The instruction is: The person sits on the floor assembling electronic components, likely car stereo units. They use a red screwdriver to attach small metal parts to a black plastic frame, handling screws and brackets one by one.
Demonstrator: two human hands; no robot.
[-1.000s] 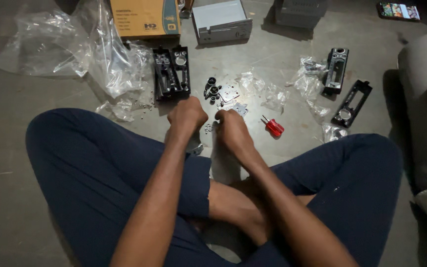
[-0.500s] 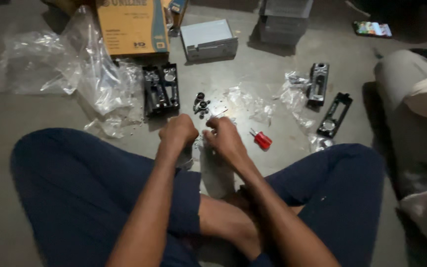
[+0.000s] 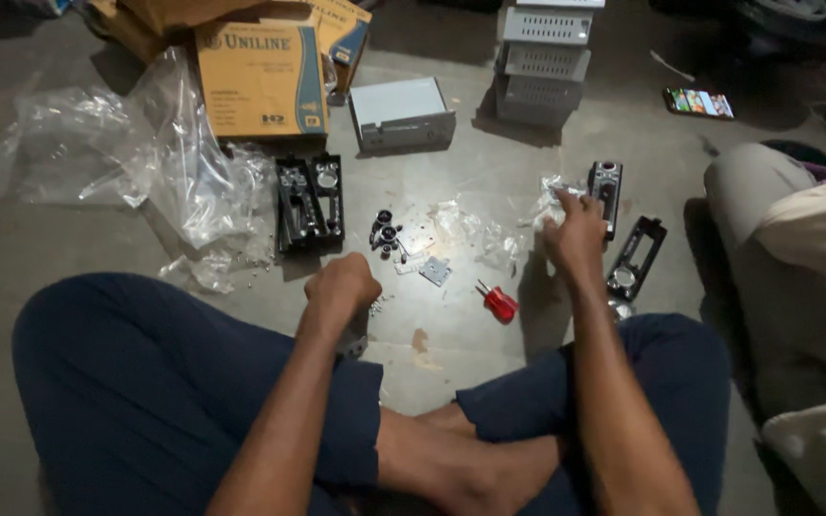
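Note:
I sit cross-legged on a concrete floor. My left hand (image 3: 341, 285) is curled into a fist just above a scatter of small screws (image 3: 376, 304); nothing shows in it. My right hand (image 3: 574, 231) is stretched out to the right, its fingers closed on a small crumpled clear plastic bag (image 3: 548, 204) beside a black faceplate (image 3: 605, 188). Between my hands lie a red-handled screwdriver (image 3: 499, 304), a small metal plate (image 3: 435, 271) and a cluster of black knobs (image 3: 386, 232).
Two black front panels (image 3: 310, 201) lie left of the knobs, and a black frame (image 3: 638, 256) lies right of my hand. Behind them are a cardboard box (image 3: 260, 81), clear plastic wrapping (image 3: 97, 162), a metal chassis (image 3: 402, 115), stacked chassis (image 3: 542, 57) and a phone (image 3: 698, 102). Another person's knee (image 3: 795, 220) is at right.
My right hand has left the spot beside my left hand and swung out to the right onto the plastic bag. My left hand stayed a fist over the screws.

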